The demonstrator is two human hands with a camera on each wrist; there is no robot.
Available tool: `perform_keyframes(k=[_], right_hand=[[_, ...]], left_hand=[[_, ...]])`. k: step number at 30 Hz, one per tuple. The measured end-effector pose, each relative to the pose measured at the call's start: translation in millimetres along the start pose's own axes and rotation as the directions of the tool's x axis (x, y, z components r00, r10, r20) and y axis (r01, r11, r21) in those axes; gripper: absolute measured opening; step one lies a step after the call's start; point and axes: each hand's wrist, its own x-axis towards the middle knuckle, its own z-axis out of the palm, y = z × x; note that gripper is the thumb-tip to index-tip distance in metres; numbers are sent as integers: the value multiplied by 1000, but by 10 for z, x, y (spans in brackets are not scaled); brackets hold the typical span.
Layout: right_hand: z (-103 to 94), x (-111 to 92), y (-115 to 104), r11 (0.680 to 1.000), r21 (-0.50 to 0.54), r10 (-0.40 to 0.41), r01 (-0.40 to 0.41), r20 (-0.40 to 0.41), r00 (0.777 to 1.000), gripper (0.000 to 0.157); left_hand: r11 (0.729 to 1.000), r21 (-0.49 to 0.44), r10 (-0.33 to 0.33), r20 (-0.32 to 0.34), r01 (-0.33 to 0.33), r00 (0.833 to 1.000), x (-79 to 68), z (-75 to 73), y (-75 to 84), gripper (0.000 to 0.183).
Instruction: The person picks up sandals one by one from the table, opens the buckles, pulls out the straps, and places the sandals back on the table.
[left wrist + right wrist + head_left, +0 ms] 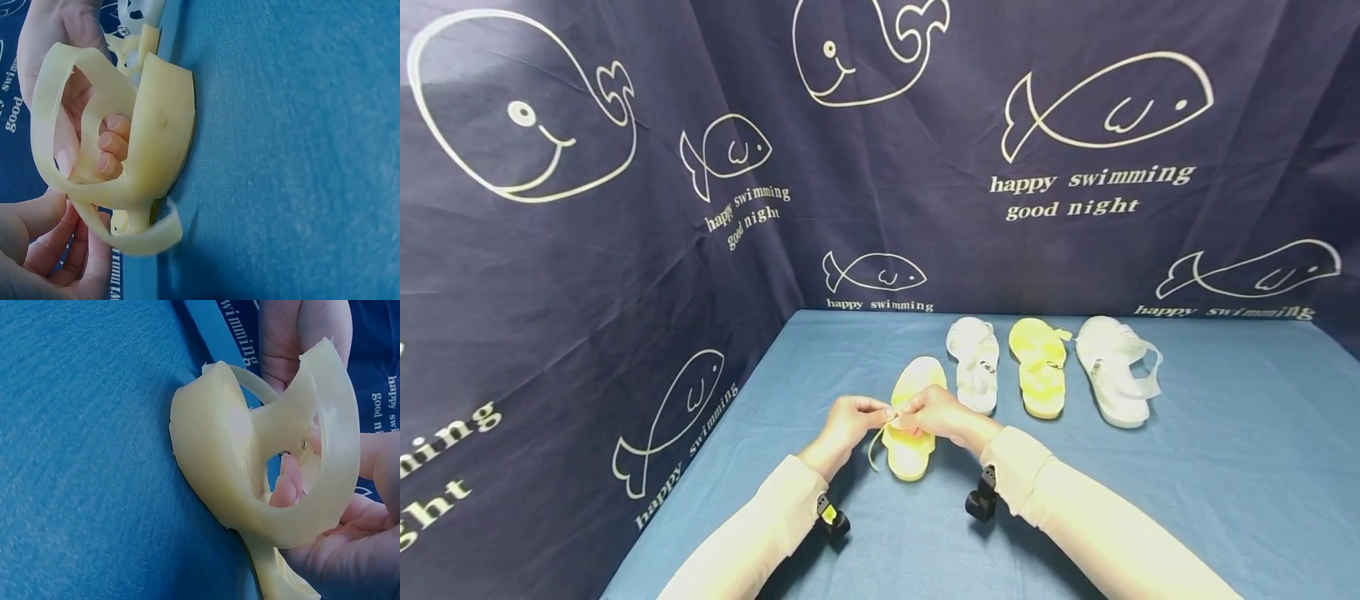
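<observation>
A yellow sandal [910,462] stands on the table with its heel toward me. My left hand [846,425] pinches its ankle strap [147,242] at the sandal's left side; the strap's loose end curls out past the fingertips. From the right, my right hand [942,412] holds the band at the same spot, thumb outside and fingers reaching in through the opening. Both hands' fingertips nearly meet there. A small metal stud [304,444] shows near the right thumb in the right wrist view. Fingers partly hide the place where the strap and band meet.
To the right stand a white sandal [976,367], another yellow sandal [1039,371] and a larger white sandal [1116,375] with a loose strap. Blue cloth [895,550] covers the table. A dark printed curtain [970,225] hangs behind and along the left.
</observation>
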Motion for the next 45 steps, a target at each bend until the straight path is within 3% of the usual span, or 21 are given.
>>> perform_keyframes(k=[5,11,16,19,26,30,34,41,45], right_hand=[[9,25,22,1000,-4,-13,13,-12,1000,11],[92,29,42,997,42,-67,66,28,997,22],[136,11,67,994,77,-82,79,42,996,24],[133,9,88,996,67,-62,59,37,997,21],[82,10,72,998,62,-17,16,28,999,16],[57,33,78,997,71,-14,12,26,1000,15],[56,52,98,997,80,-9,7,23,1000,14],[52,41,93,998,61,11,-12,22,1000,15],[38,52,96,999,52,8,-9,25,1000,15]], left_hand=[[999,30,31,-9,-30,999,9,22,63,15],[987,119,111,-26,-107,993,42,71,281,11],[986,157,65,-27,-60,998,49,88,335,13],[992,122,26,-19,-24,999,51,77,266,16],[997,-54,-44,49,46,998,15,-27,183,24],[994,-84,-63,91,71,994,9,-96,102,26],[990,-115,-63,112,76,992,-4,-133,25,28],[976,-217,12,122,15,992,-33,-142,-40,25],[976,-213,-10,103,32,995,6,-104,-28,26]])
